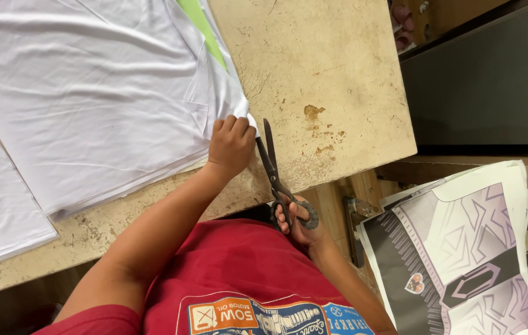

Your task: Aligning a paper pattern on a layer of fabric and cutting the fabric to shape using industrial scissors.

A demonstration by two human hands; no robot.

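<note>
Counter [338, 74]: worn, beige.
Left hand [231, 144]: clenched on cloth [90, 93] corner.
Right hand [298, 223]: grasping scissors [274, 170], blades pointing away, just right of cloth.

A worn beige table [332, 74] fills the upper middle of the frame; its top has scratches and brown stains. At the upper right stands a dark grey cabinet [493, 80]. Below the table edge, in the middle, bare wooden boards [338, 192] show. The light is soft and even.
</note>
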